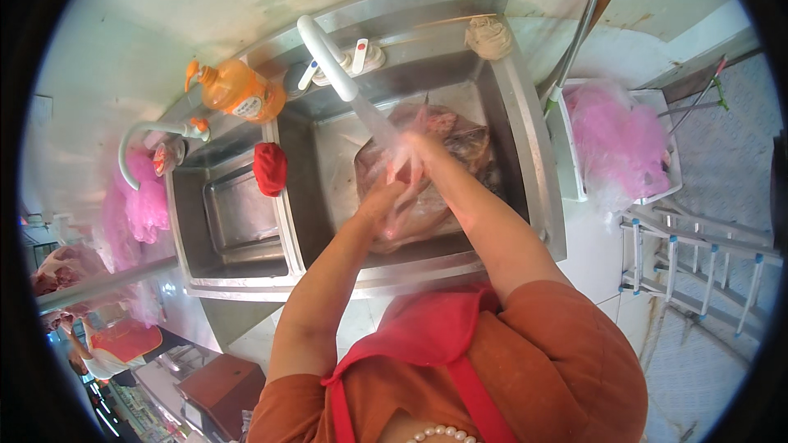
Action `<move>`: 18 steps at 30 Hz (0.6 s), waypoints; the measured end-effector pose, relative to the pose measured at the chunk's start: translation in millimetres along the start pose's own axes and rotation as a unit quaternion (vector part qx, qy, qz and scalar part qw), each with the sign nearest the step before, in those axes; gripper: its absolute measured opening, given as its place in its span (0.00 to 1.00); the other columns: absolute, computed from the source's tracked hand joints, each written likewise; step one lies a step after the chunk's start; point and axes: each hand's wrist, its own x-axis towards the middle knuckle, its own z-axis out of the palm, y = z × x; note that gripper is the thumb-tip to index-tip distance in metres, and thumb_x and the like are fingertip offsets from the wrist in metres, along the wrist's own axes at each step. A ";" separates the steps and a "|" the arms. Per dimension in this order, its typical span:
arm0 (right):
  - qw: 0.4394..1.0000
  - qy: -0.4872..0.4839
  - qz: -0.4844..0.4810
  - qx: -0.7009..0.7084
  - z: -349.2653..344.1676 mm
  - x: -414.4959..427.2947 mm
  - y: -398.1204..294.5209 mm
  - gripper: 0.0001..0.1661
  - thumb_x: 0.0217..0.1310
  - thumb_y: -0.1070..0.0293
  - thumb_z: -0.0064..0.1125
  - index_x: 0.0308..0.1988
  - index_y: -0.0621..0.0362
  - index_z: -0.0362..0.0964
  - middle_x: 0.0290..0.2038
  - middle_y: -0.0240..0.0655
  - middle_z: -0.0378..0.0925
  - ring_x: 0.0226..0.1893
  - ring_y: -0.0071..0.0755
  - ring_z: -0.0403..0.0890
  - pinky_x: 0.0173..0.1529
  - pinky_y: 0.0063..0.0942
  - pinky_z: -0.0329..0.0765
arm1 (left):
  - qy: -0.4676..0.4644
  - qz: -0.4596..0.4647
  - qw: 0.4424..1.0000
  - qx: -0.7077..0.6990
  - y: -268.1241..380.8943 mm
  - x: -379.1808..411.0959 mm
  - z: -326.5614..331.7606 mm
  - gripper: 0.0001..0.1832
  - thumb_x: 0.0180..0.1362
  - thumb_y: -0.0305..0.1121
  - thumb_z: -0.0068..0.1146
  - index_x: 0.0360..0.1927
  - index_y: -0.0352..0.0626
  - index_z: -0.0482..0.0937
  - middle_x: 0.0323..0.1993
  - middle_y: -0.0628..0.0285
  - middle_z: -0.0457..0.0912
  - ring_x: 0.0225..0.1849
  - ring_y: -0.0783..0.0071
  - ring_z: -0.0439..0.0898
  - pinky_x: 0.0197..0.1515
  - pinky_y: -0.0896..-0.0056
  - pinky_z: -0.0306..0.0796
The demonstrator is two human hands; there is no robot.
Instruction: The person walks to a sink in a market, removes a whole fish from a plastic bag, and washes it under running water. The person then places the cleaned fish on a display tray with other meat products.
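Both my hands are over the large right basin of a stainless steel sink [542, 203]. My left hand [386, 189] and my right hand [417, 149] meet around a pale pink, wet piece of what looks like raw meat [403, 173]. Water from the white faucet [329, 61] pours over my fingers, and spray blurs the grip. Below lies a dark, clear plastic bag [372, 166], spread in the basin. More reddish raw meat [442, 123] shows beyond my right hand; the bag's other contents are hard to make out.
An orange pump bottle [243, 92] and a red cloth [269, 169] sit near the divider. A beige cloth [488, 38] rests on the back right corner. On the right are a bin with pink bags [615, 141] and a ladder [695, 264]. A person [114, 347] is at lower left.
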 end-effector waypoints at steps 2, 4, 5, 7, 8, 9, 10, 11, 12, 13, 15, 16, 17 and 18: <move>0.994 0.042 -0.053 0.083 -25.8 38.5 11.3 0.20 0.44 0.72 0.55 0.40 0.67 0.65 0.33 0.44 0.72 0.32 0.36 0.75 0.35 0.32 0.73 | -0.010 -0.008 1.000 0.005 -5.2 -5.0 0.1 0.30 0.47 0.27 0.45 0.59 0.45 0.59 0.43 0.62 0.71 0.41 0.73 0.71 0.42 0.72 0.68; 0.977 0.136 -0.134 0.094 -53.3 92.2 33.1 0.14 0.44 0.75 0.53 0.35 0.68 0.68 0.29 0.44 0.74 0.28 0.36 0.76 0.30 0.32 0.75 | -0.032 -0.044 0.998 -0.017 -5.5 -7.4 0.6 0.29 0.48 0.27 0.46 0.58 0.46 0.59 0.43 0.61 0.70 0.40 0.73 0.71 0.41 0.72 0.69; 0.958 0.211 -0.187 0.061 -66.3 117.1 45.9 0.13 0.44 0.75 0.52 0.34 0.68 0.68 0.28 0.44 0.74 0.27 0.36 0.76 0.29 0.32 0.75 | -0.051 -0.078 0.995 -0.044 -4.8 -6.9 1.8 0.28 0.49 0.27 0.46 0.57 0.46 0.60 0.43 0.61 0.70 0.40 0.72 0.72 0.40 0.72 0.70; 0.940 0.258 -0.224 0.001 -77.0 131.8 45.0 0.11 0.44 0.74 0.52 0.33 0.68 0.68 0.27 0.44 0.74 0.27 0.36 0.76 0.30 0.32 0.75 | -0.076 -0.135 0.981 -0.114 -9.2 -6.7 1.3 0.26 0.51 0.28 0.48 0.56 0.47 0.61 0.42 0.61 0.70 0.39 0.71 0.72 0.38 0.71 0.71; 0.947 0.240 -0.215 -0.016 -87.8 134.4 39.9 0.11 0.45 0.73 0.52 0.33 0.67 0.68 0.28 0.44 0.75 0.27 0.36 0.76 0.30 0.32 0.74 | -0.079 -0.124 0.980 -0.131 -10.6 -7.1 1.3 0.21 0.52 0.30 0.48 0.51 0.46 0.64 0.38 0.62 0.72 0.35 0.72 0.73 0.34 0.72 0.71; 0.951 0.236 -0.197 -0.032 -85.7 128.1 36.4 0.13 0.45 0.71 0.52 0.34 0.68 0.69 0.30 0.46 0.75 0.29 0.39 0.76 0.33 0.32 0.74 | -0.077 -0.112 0.979 -0.151 -13.8 -8.0 -0.5 0.17 0.53 0.31 0.49 0.47 0.46 0.67 0.34 0.63 0.73 0.31 0.73 0.74 0.29 0.74 0.72; 0.955 0.232 -0.181 -0.048 -82.8 119.9 31.2 0.16 0.45 0.69 0.52 0.36 0.68 0.69 0.31 0.48 0.75 0.32 0.41 0.76 0.36 0.33 0.73 | -0.099 -0.127 0.973 -0.168 -21.5 -2.6 -13.8 0.15 0.53 0.31 0.49 0.45 0.46 0.68 0.32 0.63 0.74 0.29 0.74 0.75 0.28 0.74 0.72; 0.955 0.242 -0.156 -0.066 -68.7 96.4 19.0 0.20 0.45 0.65 0.53 0.38 0.68 0.69 0.35 0.51 0.75 0.37 0.46 0.76 0.42 0.35 0.72 | -0.116 -0.140 0.965 -0.190 -28.9 -0.2 -23.9 0.13 0.53 0.32 0.50 0.43 0.46 0.70 0.29 0.64 0.75 0.28 0.74 0.75 0.26 0.75 0.72; 0.954 0.256 -0.137 -0.080 -59.8 76.7 3.7 0.25 0.45 0.62 0.53 0.41 0.69 0.69 0.38 0.55 0.75 0.41 0.52 0.76 0.47 0.37 0.71 | -0.076 -0.137 0.964 -0.214 -26.3 -2.2 -21.0 0.11 0.53 0.32 0.50 0.41 0.46 0.70 0.28 0.64 0.75 0.27 0.74 0.75 0.26 0.76 0.72; 0.936 0.286 -0.161 -0.125 -59.6 67.9 -9.3 0.24 0.47 0.61 0.55 0.40 0.69 0.69 0.37 0.53 0.75 0.40 0.49 0.76 0.45 0.37 0.71 | -0.041 -0.135 0.962 -0.233 -18.1 -3.8 -12.7 0.10 0.52 0.33 0.51 0.39 0.45 0.71 0.27 0.64 0.75 0.26 0.74 0.75 0.25 0.76 0.72; 0.893 0.342 -0.203 -0.212 -61.2 56.1 -28.6 0.23 0.50 0.60 0.57 0.39 0.69 0.68 0.37 0.49 0.75 0.38 0.45 0.77 0.41 0.35 0.73 | -0.017 -0.126 0.963 -0.239 -5.7 -1.6 -4.8 0.10 0.52 0.33 0.52 0.38 0.45 0.72 0.26 0.64 0.75 0.26 0.74 0.75 0.25 0.77 0.72; 0.898 0.328 -0.199 -0.216 -58.8 48.1 -36.1 0.25 0.50 0.58 0.57 0.40 0.70 0.68 0.38 0.49 0.75 0.40 0.45 0.76 0.43 0.35 0.72 | -0.027 -0.119 0.965 -0.231 -0.6 1.6 -3.3 0.10 0.52 0.33 0.52 0.38 0.45 0.72 0.26 0.64 0.75 0.25 0.74 0.75 0.25 0.77 0.72; 0.903 0.315 -0.194 -0.220 -56.3 40.1 -42.3 0.27 0.50 0.56 0.58 0.42 0.70 0.67 0.40 0.50 0.74 0.43 0.46 0.75 0.46 0.35 0.70 | -0.036 -0.111 0.968 -0.223 3.6 5.4 -3.0 0.11 0.52 0.33 0.53 0.39 0.45 0.72 0.26 0.64 0.75 0.25 0.74 0.75 0.26 0.78 0.72; 0.906 0.304 -0.191 -0.224 -57.3 34.7 -46.5 0.30 0.50 0.55 0.58 0.44 0.70 0.67 0.41 0.50 0.74 0.45 0.46 0.74 0.48 0.35 0.69 | -0.031 -0.117 0.963 -0.242 5.8 11.3 -4.4 0.12 0.52 0.32 0.53 0.40 0.44 0.71 0.27 0.64 0.75 0.25 0.75 0.75 0.25 0.78 0.72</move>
